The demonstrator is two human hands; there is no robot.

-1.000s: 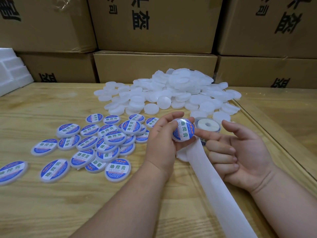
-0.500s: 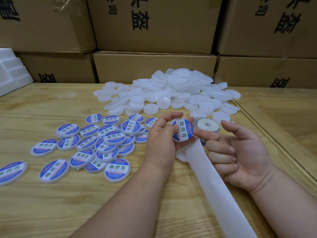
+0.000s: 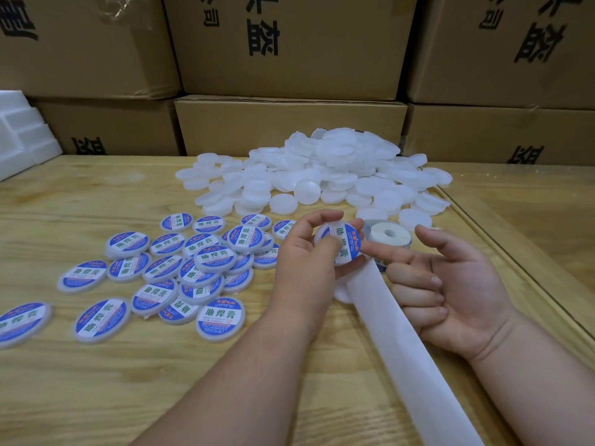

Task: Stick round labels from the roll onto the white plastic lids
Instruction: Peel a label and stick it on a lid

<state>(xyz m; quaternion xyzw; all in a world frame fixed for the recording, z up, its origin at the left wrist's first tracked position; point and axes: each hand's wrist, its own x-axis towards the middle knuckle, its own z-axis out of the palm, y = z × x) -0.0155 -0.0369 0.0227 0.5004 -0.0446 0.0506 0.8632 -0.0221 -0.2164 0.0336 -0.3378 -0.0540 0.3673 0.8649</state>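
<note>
A left hand (image 3: 309,252) held a freshly labelled lid (image 3: 342,244) in curled fingers, the loosely open right hand (image 3: 450,284) touching its edge; the label roll (image 3: 389,237) sat just beyond, plain lids (image 3: 322,175) heaped toward the desk's far edge.

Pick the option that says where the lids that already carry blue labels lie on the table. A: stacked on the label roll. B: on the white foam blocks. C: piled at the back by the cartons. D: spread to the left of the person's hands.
D: the labelled lids are spread over the wooden table to the left of the left hand; the heap at the back holds plain white lids.
</note>
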